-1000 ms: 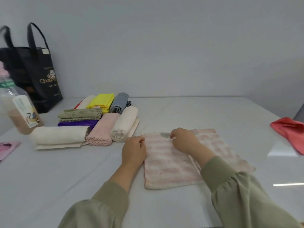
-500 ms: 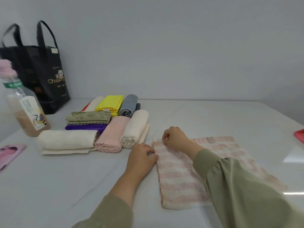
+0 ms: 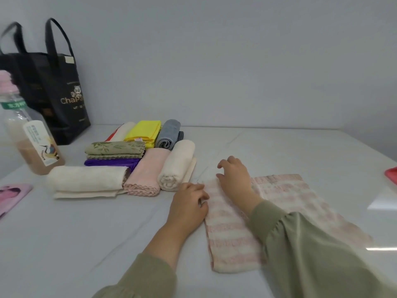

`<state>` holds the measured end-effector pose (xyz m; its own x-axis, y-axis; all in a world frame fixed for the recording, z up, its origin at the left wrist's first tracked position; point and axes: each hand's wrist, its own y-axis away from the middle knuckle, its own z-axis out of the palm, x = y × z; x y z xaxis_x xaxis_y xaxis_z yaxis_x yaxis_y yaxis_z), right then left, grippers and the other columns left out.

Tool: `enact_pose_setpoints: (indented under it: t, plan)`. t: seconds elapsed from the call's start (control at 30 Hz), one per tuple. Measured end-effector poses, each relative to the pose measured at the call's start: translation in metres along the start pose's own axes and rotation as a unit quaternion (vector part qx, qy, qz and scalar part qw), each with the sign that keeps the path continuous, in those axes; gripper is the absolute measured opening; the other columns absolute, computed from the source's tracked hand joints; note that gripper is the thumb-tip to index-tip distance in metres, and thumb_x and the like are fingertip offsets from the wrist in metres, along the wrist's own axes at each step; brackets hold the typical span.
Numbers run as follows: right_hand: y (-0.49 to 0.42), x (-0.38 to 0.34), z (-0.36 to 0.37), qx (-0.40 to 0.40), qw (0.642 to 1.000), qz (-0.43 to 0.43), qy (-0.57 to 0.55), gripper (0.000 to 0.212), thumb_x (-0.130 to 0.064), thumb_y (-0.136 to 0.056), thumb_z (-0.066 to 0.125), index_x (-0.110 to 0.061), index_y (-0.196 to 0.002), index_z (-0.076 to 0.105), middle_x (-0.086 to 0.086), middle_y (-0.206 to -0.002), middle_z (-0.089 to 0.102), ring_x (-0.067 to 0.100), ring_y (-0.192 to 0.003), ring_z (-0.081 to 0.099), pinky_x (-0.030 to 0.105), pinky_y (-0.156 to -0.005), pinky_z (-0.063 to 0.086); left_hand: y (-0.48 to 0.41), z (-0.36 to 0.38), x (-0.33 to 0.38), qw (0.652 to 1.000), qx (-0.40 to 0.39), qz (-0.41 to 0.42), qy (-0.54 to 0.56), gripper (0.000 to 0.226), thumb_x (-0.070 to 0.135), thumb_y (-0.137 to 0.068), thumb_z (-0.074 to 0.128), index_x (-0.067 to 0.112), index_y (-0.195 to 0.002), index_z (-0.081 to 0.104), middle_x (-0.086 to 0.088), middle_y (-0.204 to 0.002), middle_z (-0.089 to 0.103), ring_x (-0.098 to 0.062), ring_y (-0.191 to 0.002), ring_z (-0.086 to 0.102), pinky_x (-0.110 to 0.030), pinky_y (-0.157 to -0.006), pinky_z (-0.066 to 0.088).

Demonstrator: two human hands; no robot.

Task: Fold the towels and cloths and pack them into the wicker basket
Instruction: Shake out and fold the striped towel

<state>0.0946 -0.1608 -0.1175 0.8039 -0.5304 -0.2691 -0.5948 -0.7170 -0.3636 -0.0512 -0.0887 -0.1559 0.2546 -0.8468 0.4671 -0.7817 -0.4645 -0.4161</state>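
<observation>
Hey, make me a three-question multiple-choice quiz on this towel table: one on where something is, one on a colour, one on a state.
1. Where does the black bag stand? A) on the folded cloths B) far left, behind the bottle C) at the right edge
2. What colour is the cloth under the green leafy cloth? A) purple B) orange C) black
3. How does the striped towel lie? A) rolled up B) bunched in a heap C) spread flat on the table
Answers: B, its handles rise behind the bottle; A, the purple cloth shows beneath; C, it lies flat, unrolled.
</observation>
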Motion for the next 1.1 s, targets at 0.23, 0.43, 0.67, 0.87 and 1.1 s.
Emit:
enact_pose_setpoints:
  t: [0.23,0.43,0.67,0.87,1.1]
  plan:
    - [0.042,0.043,-0.029,-0.153,0.966,0.048,0.204,0.033,-0.014,-0.096,0.038,-0.014,-0.127,0.048,0.007,-0.122,0.049,0.025,-0.116,0.045,0.036,-0.084,0.045,-0.004,0.001,0.004,1.0,-0.019,-0.002,-0.005,0.024,0.018,-0.097,0.046,0.017,-0.112,0.065,0.006,-0.133,0.051,-0.02,-0.125,0.043,-0.027,-0.095,0.035]
    - [0.054,0.056,-0.056,-0.24,0.902,0.117,0.338,0.028,-0.015,-0.095,0.044,-0.012,-0.118,0.06,0.005,-0.121,0.061,0.022,-0.11,0.058,0.03,-0.082,0.046,0.002,-0.005,0.013,0.995,0.04,-0.062,0.072,0.026,0.019,-0.096,0.049,0.017,-0.115,0.066,0.004,-0.129,0.057,-0.01,-0.122,0.044,-0.013,-0.091,0.026]
    - [0.058,0.041,-0.093,-0.305,0.912,0.115,0.248,0.022,-0.017,-0.095,0.042,-0.008,-0.081,0.056,0.001,-0.085,0.056,0.021,-0.084,0.063,0.027,-0.069,0.047,0.01,-0.009,0.021,0.992,0.019,-0.126,0.021,0.033,0.034,-0.094,0.05,0.021,-0.123,0.06,0.006,-0.123,0.058,-0.014,-0.117,0.045,-0.028,-0.095,0.039]
    - [0.072,0.061,-0.079,-0.329,0.929,-0.096,0.14,0.061,-0.054,-0.098,0.033,-0.029,-0.151,0.017,0.001,-0.16,0.01,0.025,-0.146,0.015,0.045,-0.118,0.015,0.01,-0.004,0.024,0.992,-0.011,-0.095,-0.08,0.036,0.035,-0.096,0.046,0.02,-0.127,0.057,0.003,-0.123,0.056,-0.017,-0.115,0.044,-0.029,-0.091,0.039]
    - [0.078,0.087,-0.052,-0.283,0.955,-0.012,0.086,0.069,-0.064,-0.094,0.024,-0.03,-0.153,0.01,-0.008,-0.16,0.004,0.019,-0.147,0.004,0.048,-0.119,0.004,0.003,0.0,0.026,0.988,0.001,-0.143,-0.061,0.041,0.037,-0.096,0.044,0.02,-0.132,0.051,0.002,-0.121,0.058,-0.019,-0.115,0.044,-0.033,-0.092,0.04]
